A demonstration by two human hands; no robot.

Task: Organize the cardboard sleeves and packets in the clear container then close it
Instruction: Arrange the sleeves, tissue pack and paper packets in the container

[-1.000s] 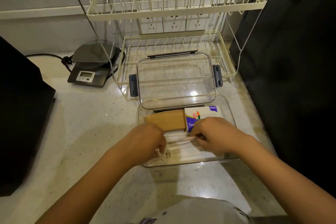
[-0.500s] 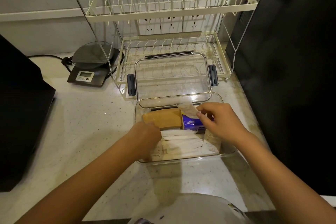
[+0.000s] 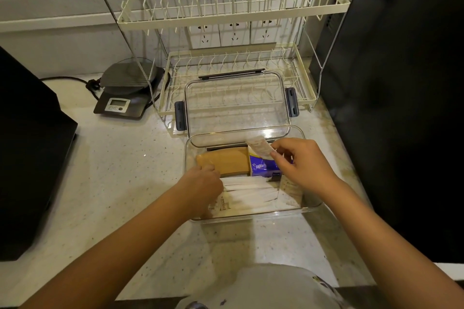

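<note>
One packet (image 3: 259,147), lifted from the white row since a second ago, pinched in right hand (image 3: 301,167); left hand (image 3: 204,183) grip unclear; clear container (image 3: 311,208) sorting unfinished, unclosed.

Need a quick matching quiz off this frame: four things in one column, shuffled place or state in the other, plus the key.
Things:
1. lid
2. kitchen scale
3. brown sleeve
4. white packet

Place or state:
A. pinched by the right hand, raised over the container's far edge
B. lying in the far left part of the clear container
C. off the container, propped against the dish rack
D. on the counter, left of the rack

Pairs: 1-C, 2-D, 3-B, 4-A
</note>
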